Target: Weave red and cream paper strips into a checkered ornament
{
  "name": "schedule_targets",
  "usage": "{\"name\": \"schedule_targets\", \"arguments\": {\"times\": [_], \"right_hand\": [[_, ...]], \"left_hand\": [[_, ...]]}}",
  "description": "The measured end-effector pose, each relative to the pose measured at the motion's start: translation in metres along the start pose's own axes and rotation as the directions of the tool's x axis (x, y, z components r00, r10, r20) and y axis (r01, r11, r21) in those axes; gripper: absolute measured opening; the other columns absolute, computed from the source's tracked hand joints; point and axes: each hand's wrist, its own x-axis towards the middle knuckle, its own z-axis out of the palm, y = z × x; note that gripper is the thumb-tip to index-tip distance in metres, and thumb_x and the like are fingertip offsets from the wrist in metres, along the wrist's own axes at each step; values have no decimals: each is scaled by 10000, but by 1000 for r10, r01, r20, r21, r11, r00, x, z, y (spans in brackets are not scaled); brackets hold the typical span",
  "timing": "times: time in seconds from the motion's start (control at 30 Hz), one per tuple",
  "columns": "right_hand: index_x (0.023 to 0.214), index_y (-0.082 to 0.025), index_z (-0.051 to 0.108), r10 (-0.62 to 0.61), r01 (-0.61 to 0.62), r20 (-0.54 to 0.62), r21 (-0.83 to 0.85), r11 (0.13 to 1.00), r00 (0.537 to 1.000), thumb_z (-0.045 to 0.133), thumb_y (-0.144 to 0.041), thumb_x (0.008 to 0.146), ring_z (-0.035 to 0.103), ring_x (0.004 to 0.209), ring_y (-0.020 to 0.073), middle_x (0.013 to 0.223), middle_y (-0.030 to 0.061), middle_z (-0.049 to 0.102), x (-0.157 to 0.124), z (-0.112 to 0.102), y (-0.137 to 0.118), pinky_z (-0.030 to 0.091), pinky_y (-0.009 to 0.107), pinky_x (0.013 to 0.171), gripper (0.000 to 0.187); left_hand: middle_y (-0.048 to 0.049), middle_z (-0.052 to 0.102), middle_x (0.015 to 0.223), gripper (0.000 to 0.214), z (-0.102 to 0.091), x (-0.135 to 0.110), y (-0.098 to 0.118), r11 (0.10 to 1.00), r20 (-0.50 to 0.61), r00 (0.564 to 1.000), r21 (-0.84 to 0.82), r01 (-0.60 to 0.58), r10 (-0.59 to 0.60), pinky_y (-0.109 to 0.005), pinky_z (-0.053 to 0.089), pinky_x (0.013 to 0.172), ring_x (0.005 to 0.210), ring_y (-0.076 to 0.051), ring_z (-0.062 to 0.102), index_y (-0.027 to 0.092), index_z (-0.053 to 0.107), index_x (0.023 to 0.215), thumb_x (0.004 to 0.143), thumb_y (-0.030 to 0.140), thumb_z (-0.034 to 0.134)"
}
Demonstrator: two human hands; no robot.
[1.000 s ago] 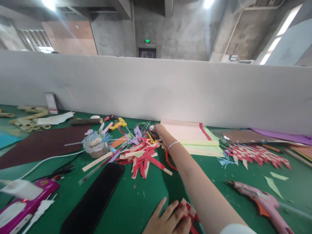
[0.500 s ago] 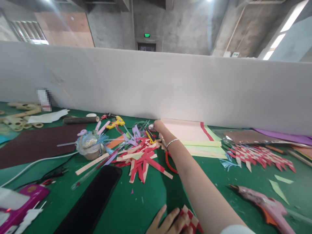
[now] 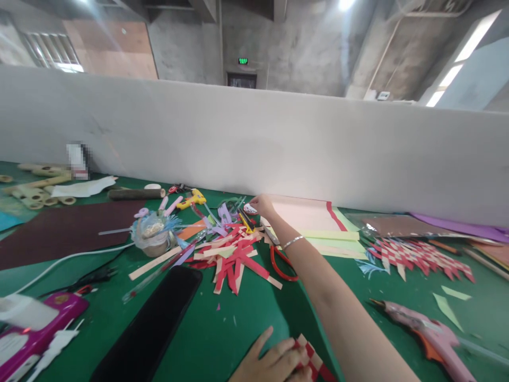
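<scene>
My right hand (image 3: 262, 204) is stretched far forward across the table, with a bracelet on its wrist. Its fingers are pinched together at the edge of a small white patterned roundish thing (image 3: 250, 209). Below that wrist lie scissors with red handles (image 3: 283, 264), partly under the forearm. A yellow-and-black cutter (image 3: 247, 222) rests close to the fingers, beside a heap of red and beige paper strips (image 3: 238, 257). At the bottom edge, my left hand (image 3: 274, 363) lies flat with fingers apart over a red-and-beige checkered woven paper piece (image 3: 312, 356), partly covering it.
A black phone-like slab (image 3: 149, 323) lies left of centre. A pink glue gun (image 3: 425, 331) rests at right, a yellow one (image 3: 193, 199) further back. Woven checkered pieces (image 3: 421, 257) and paper sheets (image 3: 306, 212) lie towards the back. A white partition (image 3: 254, 143) bounds the table.
The view has shifted slightly. My right hand has drawn back a little to the right, and more of the small patterned thing and the scissors shows. My left hand stays on the woven piece.
</scene>
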Motion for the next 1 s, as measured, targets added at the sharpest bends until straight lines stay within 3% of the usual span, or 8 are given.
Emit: {"name": "schedule_targets", "arguments": {"times": [0.17,0.23,0.3,0.33,0.47,0.6,0.77,1.0], "right_hand": [[911,-124,656,-127,127,-25,369,921,992,528,-294,819,609,787,132,850,35,671,-68,-16,-17,483,244,708,231],[887,-126,672,-144,136,-22,484,864,989,562,-307,777,619,737,122,794,37,680,-103,-21,-20,484,237,682,238],[901,-140,673,-138,120,-12,573,811,990,577,-326,752,625,711,114,772,35,682,-137,-26,-22,488,240,676,256],[892,-152,673,-125,96,1,633,768,992,591,-340,737,626,701,107,763,29,680,-154,-29,-22,490,236,673,257],[778,-179,682,-45,-107,137,908,404,990,720,-303,618,622,674,86,697,2,660,-209,-37,-20,480,210,661,206],[730,-187,647,-18,-127,141,934,334,990,729,-260,629,599,603,66,649,-37,617,-246,-41,-17,456,190,586,149],[715,-181,596,-6,-115,122,950,291,993,726,-214,643,568,616,50,682,-42,611,-276,-36,-16,444,180,609,151],[685,-164,516,-39,-201,225,927,317,974,713,-215,661,568,610,64,665,-35,599,-298,-30,-19,453,192,585,205]], "left_hand": [[-2,628,1052,212,-1,2,0,970,44,996,-230,81,-73,-304,292,1006,1029,-125,521,220,511,1084,905,280,416],[-21,606,1064,321,-10,5,-1,913,122,989,-389,126,-84,-342,318,981,1020,-162,521,225,491,1106,841,406,496],[-17,591,1061,312,-25,9,-2,823,156,975,-524,220,-161,-346,335,958,993,-164,527,242,494,1105,822,370,521],[-14,588,1046,255,-32,11,-3,764,176,953,-570,304,-247,-328,351,935,980,-156,527,244,507,1081,836,314,504],[-21,585,960,185,-54,16,-13,539,143,831,-700,469,-538,-279,424,818,908,-155,546,224,534,1009,833,272,502],[-12,577,906,226,-61,16,-23,404,123,745,-776,484,-656,-249,454,743,791,-133,576,224,508,1043,821,264,525],[5,576,926,284,-70,21,-20,436,86,795,-798,416,-600,-211,463,697,735,-108,585,260,498,1098,821,284,554],[7,631,851,204,-73,28,-10,669,-61,868,-665,334,-494,-195,441,683,764,-119,591,226,552,999,823,327,569]]}}
